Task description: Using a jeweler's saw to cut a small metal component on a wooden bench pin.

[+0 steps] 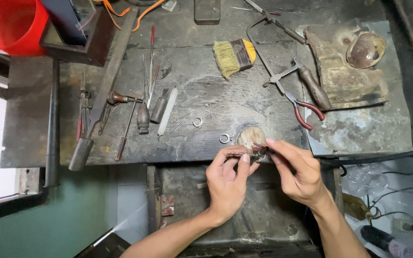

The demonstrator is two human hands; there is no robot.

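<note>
Scarred and darkened, the wooden worktop (216,91) is carrying a jeweller's clutter: a yellow-bristled brush (233,56), red-handled pliers (303,110), a frame saw with a wooden handle (311,86), a small hammer (123,98), and a row of files and gravers (149,76) lying side by side. Two loose metal rings (197,122) are sitting near the front edge, one beside the rounded wooden peg (251,136) that is jutting out towards the person.

Both hands are meeting just in front of that peg. The left hand (226,181) is pinching a thin metal tool, probably tweezers (243,155), between thumb and forefinger, its grip pressed together. The right hand (297,174) is also pinching closed, fingertips bearing on a small metal piece (262,154) that is held against the peg, touching the tip of the tweezers. The piece is too small and too covered by fingers to tell its exact shape; it looks like a ring or link.

Judging by this, the step in hand is fine fitting or bending of the small piece, with the peg acting as a rest. The next move seems to be calling for steady, slight pressure from both pinches, wrists braced, so that the piece is neither slipping out nor dropping off the edge of the worktop.
</note>
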